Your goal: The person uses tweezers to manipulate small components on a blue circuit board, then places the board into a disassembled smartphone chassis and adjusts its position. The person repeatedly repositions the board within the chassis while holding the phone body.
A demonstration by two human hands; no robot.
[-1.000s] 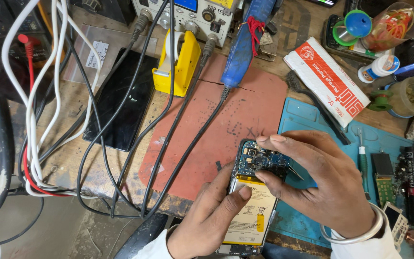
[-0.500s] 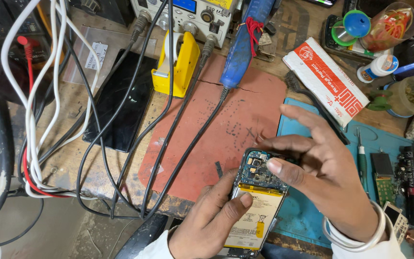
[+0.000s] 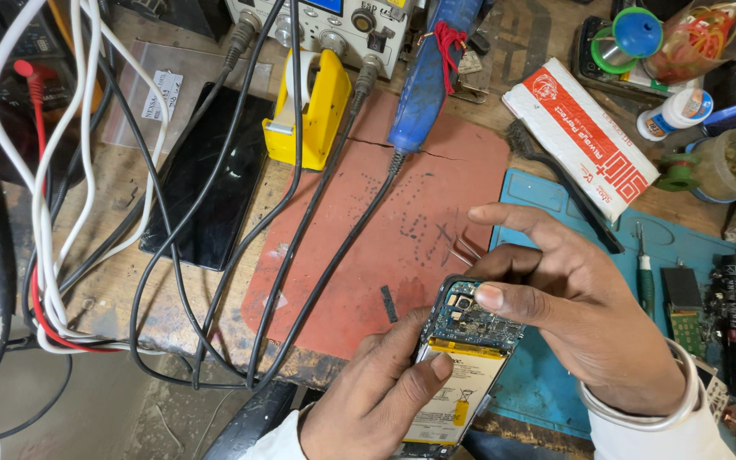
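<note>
Opened phone [image 3: 462,366] lies lengthwise toward the person, gripped by left hand [image 3: 381,400] from below; right hand [image 3: 581,315] presses fingertips [image 3: 489,296] on its upper circuit board.

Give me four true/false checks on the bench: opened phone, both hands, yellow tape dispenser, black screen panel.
1. The left hand grips the opened phone, thumb on its yellow battery. True.
2. The right hand rests flat on the blue mat, away from the phone. False: its fingers touch the phone's upper end.
3. The yellow tape dispenser stands beside the red mat. True.
4. The black screen panel lies on the blue mat. False: it lies on the wooden bench, left of the red mat.
</note>
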